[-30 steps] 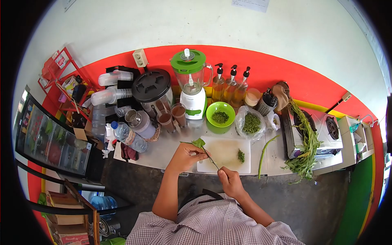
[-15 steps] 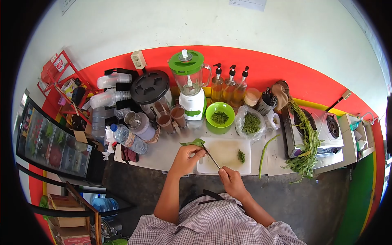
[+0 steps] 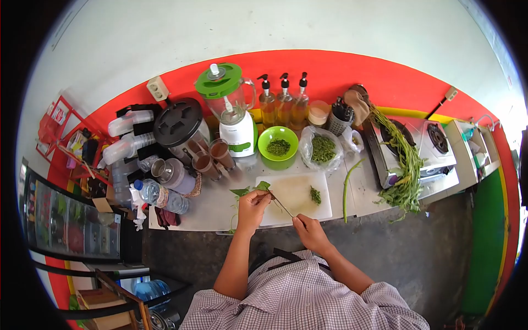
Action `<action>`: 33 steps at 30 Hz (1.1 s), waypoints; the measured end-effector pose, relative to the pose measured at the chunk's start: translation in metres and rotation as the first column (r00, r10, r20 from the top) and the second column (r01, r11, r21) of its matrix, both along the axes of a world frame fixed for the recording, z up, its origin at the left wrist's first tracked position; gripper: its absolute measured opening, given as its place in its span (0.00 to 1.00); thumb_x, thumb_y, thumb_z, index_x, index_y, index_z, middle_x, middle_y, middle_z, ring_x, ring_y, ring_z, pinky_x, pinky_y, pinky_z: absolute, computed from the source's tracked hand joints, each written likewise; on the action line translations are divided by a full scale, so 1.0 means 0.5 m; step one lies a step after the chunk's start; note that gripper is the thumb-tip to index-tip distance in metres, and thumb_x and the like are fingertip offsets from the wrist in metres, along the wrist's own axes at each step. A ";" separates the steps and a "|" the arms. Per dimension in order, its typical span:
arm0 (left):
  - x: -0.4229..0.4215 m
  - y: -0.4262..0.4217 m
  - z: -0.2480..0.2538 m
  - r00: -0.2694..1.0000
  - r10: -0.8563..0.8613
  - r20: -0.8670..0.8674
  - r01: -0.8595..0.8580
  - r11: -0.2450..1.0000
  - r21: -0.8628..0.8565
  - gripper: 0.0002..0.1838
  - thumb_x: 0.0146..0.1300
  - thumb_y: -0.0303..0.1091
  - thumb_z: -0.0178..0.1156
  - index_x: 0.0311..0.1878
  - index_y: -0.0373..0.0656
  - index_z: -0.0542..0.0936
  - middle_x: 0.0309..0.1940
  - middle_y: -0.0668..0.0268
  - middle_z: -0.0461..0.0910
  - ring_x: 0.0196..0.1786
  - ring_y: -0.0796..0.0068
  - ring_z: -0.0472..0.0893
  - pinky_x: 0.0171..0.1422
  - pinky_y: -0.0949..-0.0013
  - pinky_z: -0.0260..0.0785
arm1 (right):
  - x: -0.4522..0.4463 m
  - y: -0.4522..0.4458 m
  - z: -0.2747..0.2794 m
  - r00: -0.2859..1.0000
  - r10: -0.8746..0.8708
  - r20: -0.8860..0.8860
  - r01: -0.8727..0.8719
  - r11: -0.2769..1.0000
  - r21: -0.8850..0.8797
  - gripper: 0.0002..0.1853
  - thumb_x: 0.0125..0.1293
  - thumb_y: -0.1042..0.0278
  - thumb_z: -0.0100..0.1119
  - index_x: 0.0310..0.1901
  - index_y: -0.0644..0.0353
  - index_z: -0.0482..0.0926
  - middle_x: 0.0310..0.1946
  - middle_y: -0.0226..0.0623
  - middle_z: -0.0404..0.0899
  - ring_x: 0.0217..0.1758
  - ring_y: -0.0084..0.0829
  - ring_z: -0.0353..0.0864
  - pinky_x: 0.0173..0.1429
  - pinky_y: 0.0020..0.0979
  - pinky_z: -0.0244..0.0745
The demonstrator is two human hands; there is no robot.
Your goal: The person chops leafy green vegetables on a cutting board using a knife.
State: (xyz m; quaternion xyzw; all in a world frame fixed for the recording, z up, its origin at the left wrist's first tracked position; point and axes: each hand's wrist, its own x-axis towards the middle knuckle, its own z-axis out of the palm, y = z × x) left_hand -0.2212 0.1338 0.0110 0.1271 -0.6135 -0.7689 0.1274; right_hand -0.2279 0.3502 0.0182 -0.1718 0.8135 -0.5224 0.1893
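My left hand point(image 3: 253, 210) is closed, pinching green leaves point(image 3: 242, 192) over the left edge of a white cutting board point(image 3: 289, 212). A thin stem hangs down beside that hand. My right hand point(image 3: 311, 232) is wrapped around the handle of a knife point(image 3: 283, 205), whose blade points up and left to the leaves at my left fingertips. Whether the edge touches them I cannot tell. On the right of the board lies a small pile of chopped greens point(image 3: 315, 195). A long thin green stalk point(image 3: 346, 190) lies to the right of the board.
Behind the board stand a green bowl point(image 3: 279, 160) and a plastic bag point(image 3: 322, 149), both holding chopped greens. A blender point(image 3: 238, 137), pump bottles point(image 3: 284, 107), brown drinks point(image 3: 221, 155) and a water bottle point(image 3: 165, 197) line the counter. Leafy stalks point(image 3: 404, 165) drape over the stove point(image 3: 434, 148).
The camera view has shifted, so the counter appears farther left and higher. The leaves in my left hand sit differently, and a thin stem now hangs below. Both hands keep their hold.
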 end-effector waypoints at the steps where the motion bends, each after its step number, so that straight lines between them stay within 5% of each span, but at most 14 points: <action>1: -0.008 0.002 -0.016 0.998 -0.011 0.058 0.015 0.998 -0.064 0.07 0.67 0.23 0.65 0.46 0.30 0.85 0.39 0.63 0.88 0.41 0.78 0.84 0.51 0.73 0.76 | -0.001 0.004 -0.013 1.000 -0.013 -0.001 0.013 0.999 0.036 0.18 0.79 0.59 0.53 0.36 0.68 0.77 0.23 0.52 0.76 0.26 0.50 0.75 0.35 0.45 0.70; 6: -0.056 0.003 -0.162 0.971 -0.051 0.235 0.097 0.977 -0.192 0.08 0.65 0.25 0.63 0.42 0.30 0.86 0.35 0.61 0.88 0.38 0.74 0.85 0.47 0.71 0.76 | -0.003 0.026 -0.072 0.998 -0.058 0.024 0.053 0.987 0.152 0.18 0.76 0.57 0.56 0.39 0.68 0.80 0.26 0.53 0.81 0.32 0.53 0.83 0.41 0.47 0.74; 8: -0.068 0.004 -0.207 0.956 -0.022 0.291 0.128 0.929 -0.347 0.08 0.64 0.26 0.63 0.42 0.32 0.85 0.33 0.60 0.87 0.37 0.72 0.85 0.44 0.69 0.76 | -0.005 0.031 -0.084 0.990 -0.099 0.099 0.081 0.981 0.175 0.17 0.73 0.59 0.60 0.43 0.69 0.81 0.30 0.49 0.83 0.33 0.42 0.83 0.43 0.40 0.76; 11: -0.081 0.015 -0.209 0.954 -0.013 0.299 0.155 0.876 -0.457 0.08 0.64 0.26 0.62 0.42 0.33 0.85 0.31 0.61 0.87 0.35 0.72 0.85 0.42 0.68 0.76 | -0.003 0.039 -0.114 0.988 -0.148 0.046 0.138 0.976 0.170 0.18 0.69 0.58 0.64 0.48 0.68 0.81 0.35 0.50 0.86 0.39 0.44 0.86 0.48 0.39 0.79; 17: -0.096 0.012 -0.212 0.940 -0.264 0.214 0.330 0.860 -0.390 0.08 0.67 0.27 0.62 0.45 0.33 0.84 0.35 0.61 0.87 0.36 0.74 0.84 0.46 0.69 0.76 | -0.003 0.057 -0.106 0.966 -0.256 0.043 0.247 0.957 0.148 0.20 0.66 0.62 0.66 0.53 0.68 0.80 0.42 0.56 0.86 0.49 0.54 0.87 0.55 0.43 0.80; 18: -0.098 0.011 -0.205 0.938 -0.271 0.217 0.338 0.855 -0.394 0.08 0.67 0.27 0.62 0.45 0.33 0.84 0.35 0.61 0.87 0.36 0.74 0.84 0.46 0.69 0.76 | -0.004 0.061 -0.108 0.963 -0.264 0.046 0.255 0.956 0.144 0.20 0.66 0.62 0.66 0.53 0.68 0.80 0.42 0.56 0.86 0.49 0.54 0.87 0.55 0.43 0.80; 20: -0.099 0.009 -0.191 0.924 -0.293 0.245 0.331 0.935 -0.129 0.08 0.69 0.27 0.61 0.47 0.33 0.83 0.38 0.64 0.86 0.38 0.76 0.84 0.49 0.70 0.76 | -0.004 0.069 -0.114 0.954 -0.298 0.025 0.293 0.950 0.110 0.20 0.66 0.63 0.66 0.54 0.68 0.80 0.43 0.56 0.86 0.48 0.54 0.87 0.55 0.42 0.80; 24: -0.114 0.010 -0.159 0.934 -0.267 0.239 0.313 0.933 -0.180 0.08 0.70 0.26 0.60 0.48 0.33 0.83 0.39 0.66 0.85 0.40 0.77 0.83 0.50 0.71 0.75 | -0.001 0.080 -0.136 0.935 -0.353 -0.019 0.354 0.932 0.083 0.20 0.64 0.63 0.67 0.53 0.67 0.80 0.40 0.53 0.86 0.45 0.48 0.88 0.54 0.40 0.80; 26: -0.126 0.001 -0.149 0.883 -0.397 0.251 0.468 0.792 -0.393 0.08 0.71 0.26 0.60 0.48 0.34 0.83 0.41 0.65 0.86 0.43 0.77 0.83 0.53 0.71 0.76 | -0.001 0.086 -0.139 0.933 -0.358 -0.033 0.360 0.927 0.110 0.20 0.65 0.64 0.66 0.54 0.67 0.80 0.40 0.51 0.87 0.43 0.47 0.88 0.53 0.39 0.80; 30: -0.139 -0.013 -0.122 0.733 -0.617 0.286 0.678 0.636 -0.368 0.09 0.71 0.28 0.61 0.49 0.34 0.84 0.40 0.66 0.86 0.43 0.78 0.82 0.51 0.71 0.74 | -0.001 0.101 -0.165 0.927 -0.369 -0.068 0.374 0.923 0.093 0.19 0.67 0.67 0.65 0.56 0.67 0.79 0.37 0.45 0.87 0.35 0.38 0.88 0.45 0.35 0.81; 33: -0.152 -0.036 -0.104 0.570 -0.765 0.300 0.821 0.529 -0.212 0.09 0.71 0.27 0.61 0.50 0.34 0.84 0.42 0.65 0.87 0.45 0.76 0.83 0.53 0.68 0.75 | -0.002 0.106 -0.154 0.923 -0.378 0.074 0.376 0.926 0.032 0.19 0.70 0.68 0.62 0.59 0.67 0.78 0.34 0.38 0.86 0.26 0.27 0.83 0.34 0.30 0.77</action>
